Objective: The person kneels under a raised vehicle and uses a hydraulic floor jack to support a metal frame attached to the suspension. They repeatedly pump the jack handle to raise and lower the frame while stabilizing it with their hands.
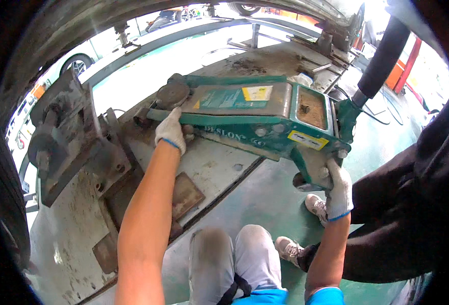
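A green floor jack [267, 129] with a round saddle [173, 95] lies across in front of me, over the edge of a grey metal platform [219, 160]. My left hand [169, 132], in a white knit glove, is closed on the jack's near side rail beside the saddle. At the other end, my gloved right hand [340, 188] grips the rear of the frame next to a caster [301, 182]; its fingertips are partly hidden. The jack's handle [385, 56], in a black sleeve, rises from the rear socket at upper right.
A person in black trousers [387, 203] stands close on the right. Left of the jack stands a heavy rusty steel bracket [56, 137]. A vehicle underside [82, 25] hangs overhead. Beyond the platform run a metal rail [173, 38] and a hose [395, 109].
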`<state>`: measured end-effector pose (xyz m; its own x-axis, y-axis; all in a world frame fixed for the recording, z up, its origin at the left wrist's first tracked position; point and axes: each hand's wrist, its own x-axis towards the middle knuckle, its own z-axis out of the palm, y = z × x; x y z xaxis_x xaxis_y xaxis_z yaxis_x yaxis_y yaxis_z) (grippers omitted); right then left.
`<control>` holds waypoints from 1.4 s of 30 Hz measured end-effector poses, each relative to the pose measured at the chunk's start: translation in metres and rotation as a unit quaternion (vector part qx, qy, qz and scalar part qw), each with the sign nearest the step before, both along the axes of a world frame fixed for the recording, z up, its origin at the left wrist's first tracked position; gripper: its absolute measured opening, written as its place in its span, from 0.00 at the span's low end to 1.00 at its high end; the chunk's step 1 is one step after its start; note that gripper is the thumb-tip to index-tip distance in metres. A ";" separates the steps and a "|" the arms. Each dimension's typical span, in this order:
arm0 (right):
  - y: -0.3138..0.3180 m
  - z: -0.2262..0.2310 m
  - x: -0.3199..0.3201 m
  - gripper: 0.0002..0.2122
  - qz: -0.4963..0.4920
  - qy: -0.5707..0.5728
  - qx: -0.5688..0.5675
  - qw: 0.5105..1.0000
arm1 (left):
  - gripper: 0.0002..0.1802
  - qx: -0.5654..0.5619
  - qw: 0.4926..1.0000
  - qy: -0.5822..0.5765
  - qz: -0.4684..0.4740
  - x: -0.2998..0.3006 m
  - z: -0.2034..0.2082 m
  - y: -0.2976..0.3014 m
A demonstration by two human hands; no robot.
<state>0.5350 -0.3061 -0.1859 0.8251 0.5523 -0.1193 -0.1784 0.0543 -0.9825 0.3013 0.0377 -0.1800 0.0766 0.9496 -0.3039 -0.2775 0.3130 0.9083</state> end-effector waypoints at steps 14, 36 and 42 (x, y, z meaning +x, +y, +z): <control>0.004 -0.010 -0.130 0.16 -0.057 -0.055 0.073 0.994 | 0.27 0.142 0.981 0.114 -0.066 -0.043 -0.038 0.091; -0.038 -0.024 -0.099 0.23 0.030 -0.244 0.045 0.968 | 0.23 0.001 0.998 0.035 0.051 -0.049 0.001 0.001; -0.029 -0.017 -0.106 0.16 -0.001 0.012 0.158 0.987 | 0.27 0.025 0.999 0.025 0.032 -0.059 -0.006 0.011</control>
